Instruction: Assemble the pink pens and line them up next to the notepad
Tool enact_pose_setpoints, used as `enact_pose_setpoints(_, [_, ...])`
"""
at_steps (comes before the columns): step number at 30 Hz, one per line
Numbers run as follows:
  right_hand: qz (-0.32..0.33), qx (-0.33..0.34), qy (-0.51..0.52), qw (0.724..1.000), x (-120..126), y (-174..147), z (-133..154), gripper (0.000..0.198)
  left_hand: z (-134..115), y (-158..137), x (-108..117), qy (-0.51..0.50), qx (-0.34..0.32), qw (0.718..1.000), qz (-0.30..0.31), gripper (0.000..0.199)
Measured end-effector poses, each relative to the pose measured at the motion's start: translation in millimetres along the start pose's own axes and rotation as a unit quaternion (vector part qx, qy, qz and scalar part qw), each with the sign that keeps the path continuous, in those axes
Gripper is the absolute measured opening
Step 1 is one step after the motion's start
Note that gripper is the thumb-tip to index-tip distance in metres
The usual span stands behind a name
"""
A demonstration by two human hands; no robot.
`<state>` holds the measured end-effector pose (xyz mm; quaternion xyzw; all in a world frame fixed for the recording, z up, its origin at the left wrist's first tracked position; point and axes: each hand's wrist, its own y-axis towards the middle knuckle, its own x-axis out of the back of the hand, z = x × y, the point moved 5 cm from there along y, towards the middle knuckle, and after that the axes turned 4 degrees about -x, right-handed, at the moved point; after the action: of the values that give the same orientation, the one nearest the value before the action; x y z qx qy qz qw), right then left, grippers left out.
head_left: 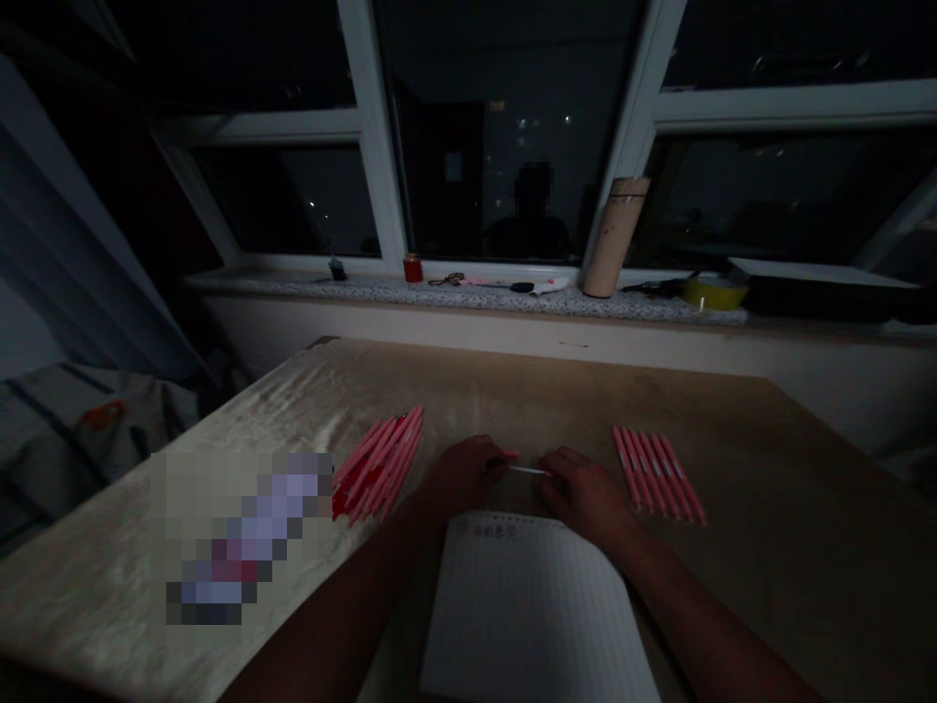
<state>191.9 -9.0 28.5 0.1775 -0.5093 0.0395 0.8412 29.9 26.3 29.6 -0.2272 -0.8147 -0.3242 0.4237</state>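
Just beyond the notepad, my two hands work close together over the table. My left hand is closed, with a short pink pen part sticking out past its fingertips. My right hand pinches a thin white rod that spans the gap to the left fingers. It looks like a pen refill, but the dim light blurs it. A loose pile of pink pens lies on red wrapping to the left. On the right, several pink pens rest side by side in a neat row.
A lined notepad lies in front of me between my forearms. A blurred-out object is at the left on the table. Along the windowsill stand a tall cardboard tube, a red jar and yellow tape.
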Motion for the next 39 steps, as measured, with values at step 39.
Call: enact_pose_setpoints(39, [0.013,0.023,0.004,1.0,-2.3,1.1,-1.0,0.017,14.0,2.7,1.9,0.096,0.123,0.988,0.021,0.011])
